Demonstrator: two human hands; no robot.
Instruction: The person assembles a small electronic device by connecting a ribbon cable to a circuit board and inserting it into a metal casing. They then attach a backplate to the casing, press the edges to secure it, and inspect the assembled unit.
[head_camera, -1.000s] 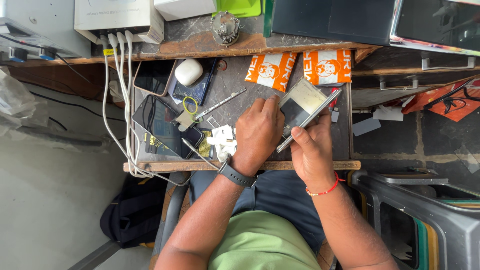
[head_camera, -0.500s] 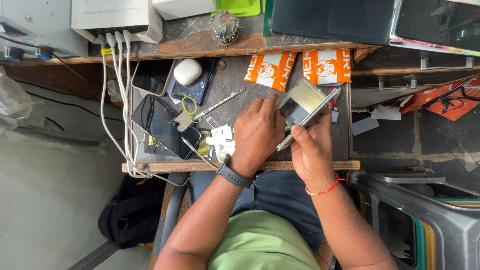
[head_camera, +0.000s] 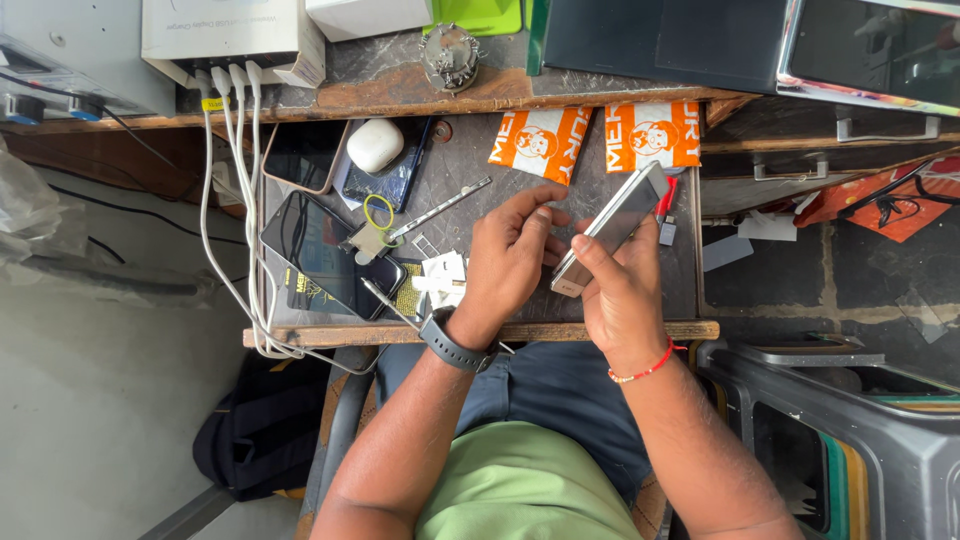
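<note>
My right hand (head_camera: 622, 295), with a red thread bracelet at the wrist, grips a slim silver phone (head_camera: 612, 222) tilted up on its edge above the dark worktop (head_camera: 470, 150); the thumb presses on its lower part. To the left of it is my left hand (head_camera: 512, 262), wearing a black wristwatch, with fingers apart and fingertips close against the phone's left side, holding nothing. Both hands hover over the right half of the small worktop, near its wooden front edge (head_camera: 600, 330).
Two orange packets (head_camera: 590, 138) lie behind the hands. To the left are dark phones (head_camera: 325, 255), a white earbud case (head_camera: 374, 145), a thin metal tool (head_camera: 440, 208), small white parts (head_camera: 440, 275) and white cables (head_camera: 235, 200). A grey plastic stool (head_camera: 840, 400) stands at right.
The phone has been turned from lying nearly flat with its screen up to standing on its edge. My left hand has slipped off its top and now sits beside it.
</note>
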